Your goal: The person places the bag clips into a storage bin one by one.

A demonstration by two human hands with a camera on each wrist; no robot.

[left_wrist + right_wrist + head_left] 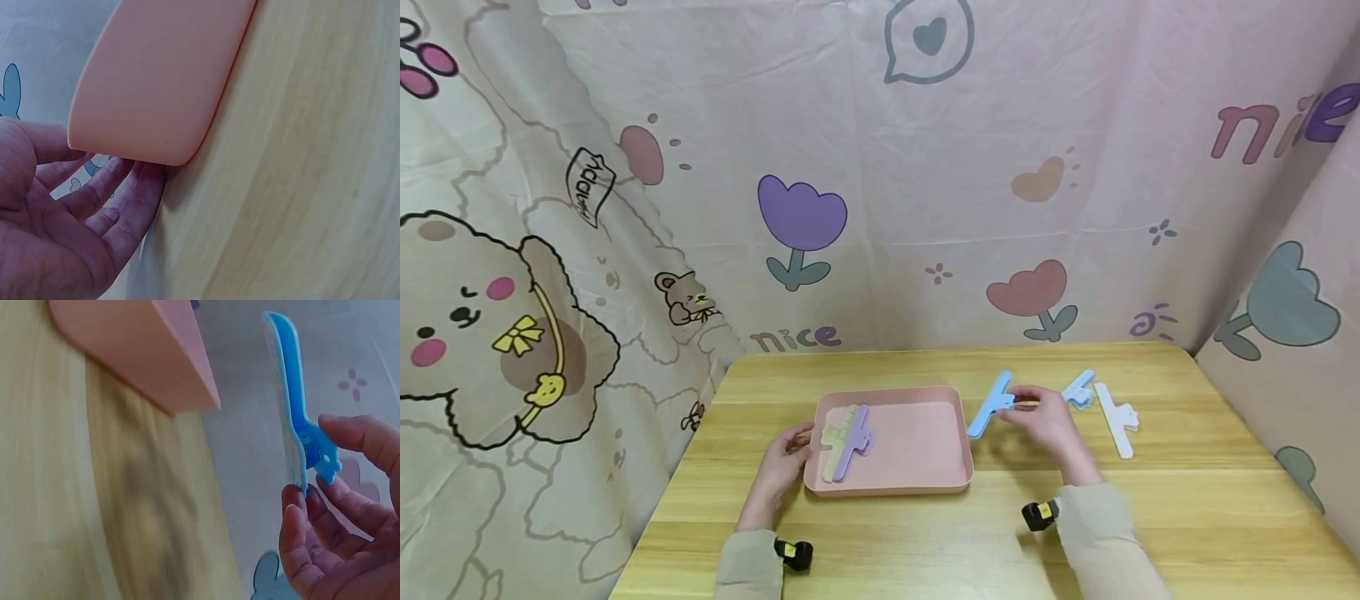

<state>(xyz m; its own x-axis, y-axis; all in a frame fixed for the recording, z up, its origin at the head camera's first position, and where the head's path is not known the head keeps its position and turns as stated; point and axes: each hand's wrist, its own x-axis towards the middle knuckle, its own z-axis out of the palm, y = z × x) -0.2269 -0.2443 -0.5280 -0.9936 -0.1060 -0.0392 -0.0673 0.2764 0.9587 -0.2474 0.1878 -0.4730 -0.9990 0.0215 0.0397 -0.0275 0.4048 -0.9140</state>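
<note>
My left hand (782,462) holds the left edge of a pink tray (917,490), with its thumb at the rim and fingers against the outer wall; the thumb tip is hidden in the left wrist view. Inside the tray's left part lie a purple bag clip (851,446) and a yellow-green bag clip (833,454), side by side. Just right of the tray, my right hand (1041,417) pinches a blue bag clip (292,387) by its handle end, thumb on one side and fingers on the other. Its long bar points up in the right wrist view.
Right of my right hand, a white bag clip (1116,425) and light blue clip or clips (1079,390) lie on the wooden table (910,550); how many blue ones cannot be told. A printed curtain (880,275) hangs behind the table and along both sides.
</note>
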